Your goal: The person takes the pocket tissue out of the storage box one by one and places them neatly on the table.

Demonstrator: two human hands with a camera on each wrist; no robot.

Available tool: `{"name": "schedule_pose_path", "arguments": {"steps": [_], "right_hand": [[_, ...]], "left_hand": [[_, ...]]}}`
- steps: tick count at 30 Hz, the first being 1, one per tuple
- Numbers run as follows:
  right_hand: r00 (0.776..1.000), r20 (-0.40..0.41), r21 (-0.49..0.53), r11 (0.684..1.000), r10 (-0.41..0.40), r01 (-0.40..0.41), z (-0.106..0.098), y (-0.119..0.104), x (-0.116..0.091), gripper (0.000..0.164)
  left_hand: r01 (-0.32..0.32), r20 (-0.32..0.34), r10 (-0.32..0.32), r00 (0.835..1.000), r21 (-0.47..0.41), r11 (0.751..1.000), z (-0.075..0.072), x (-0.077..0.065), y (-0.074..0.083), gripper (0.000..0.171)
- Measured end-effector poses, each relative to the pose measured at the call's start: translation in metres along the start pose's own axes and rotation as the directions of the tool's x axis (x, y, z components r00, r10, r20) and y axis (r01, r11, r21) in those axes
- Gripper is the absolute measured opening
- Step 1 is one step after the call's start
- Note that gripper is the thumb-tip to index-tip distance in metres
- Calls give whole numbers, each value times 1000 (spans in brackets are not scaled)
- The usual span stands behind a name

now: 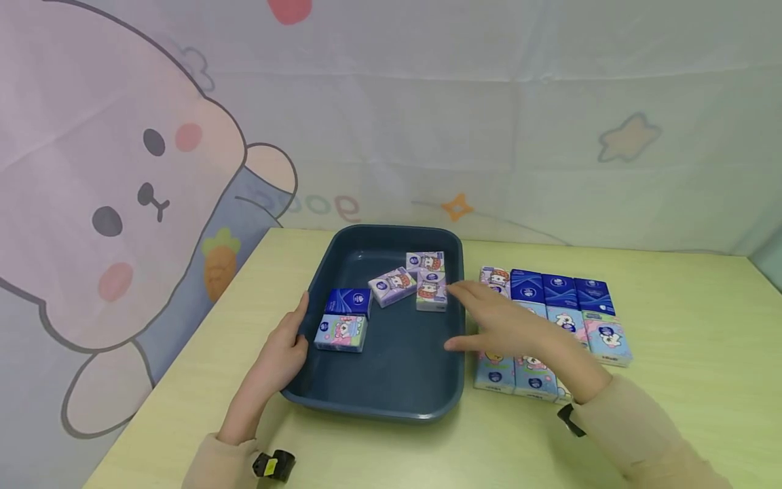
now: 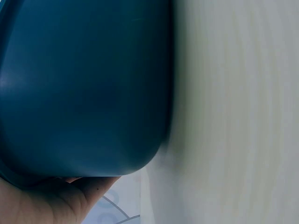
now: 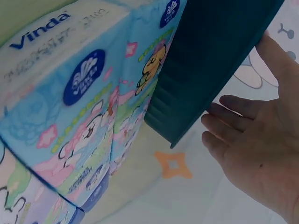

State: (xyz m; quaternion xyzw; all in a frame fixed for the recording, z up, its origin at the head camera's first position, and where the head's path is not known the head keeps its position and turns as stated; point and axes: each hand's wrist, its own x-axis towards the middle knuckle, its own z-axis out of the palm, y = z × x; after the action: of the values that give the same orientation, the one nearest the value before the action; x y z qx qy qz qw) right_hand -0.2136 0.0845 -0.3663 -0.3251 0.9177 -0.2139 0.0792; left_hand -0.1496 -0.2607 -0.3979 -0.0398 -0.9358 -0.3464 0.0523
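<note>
Bin, upright, long axis toward backdrop

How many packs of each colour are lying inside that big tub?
Purple packs: 3
Dark blue pack: 1
Light blue and pink pack: 1
Total in the tub: 5

The head view shows even, diffuse light and soft shadow beside the tub. Both wrist views are dimmer; the left renders the tabletop blurred.
</note>
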Motion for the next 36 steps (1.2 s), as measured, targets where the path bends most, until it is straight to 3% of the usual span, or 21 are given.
{"name": "schedule_pose_path", "arguments": {"steps": [8, 15, 21, 36], "right_hand": [[998, 33, 22, 999, -45, 45, 5, -4, 19, 90], [997, -1, -113, 991, -72, 72, 14, -1, 41, 83], [996, -9, -165, 982, -89, 86, 14, 5, 57, 82], [997, 7, -412, 908, -80, 76, 13, 8, 84, 82]], "left_hand": [[9, 5, -9, 1000, 7, 1000, -1, 0, 1, 68], [4, 8, -4, 1000, 5, 1000, -1, -1, 0, 69], [-1, 2, 1, 1000, 1, 1000, -1, 0, 0, 69], [2, -6, -2, 1000, 5, 1000, 0, 0, -1, 69]]}}
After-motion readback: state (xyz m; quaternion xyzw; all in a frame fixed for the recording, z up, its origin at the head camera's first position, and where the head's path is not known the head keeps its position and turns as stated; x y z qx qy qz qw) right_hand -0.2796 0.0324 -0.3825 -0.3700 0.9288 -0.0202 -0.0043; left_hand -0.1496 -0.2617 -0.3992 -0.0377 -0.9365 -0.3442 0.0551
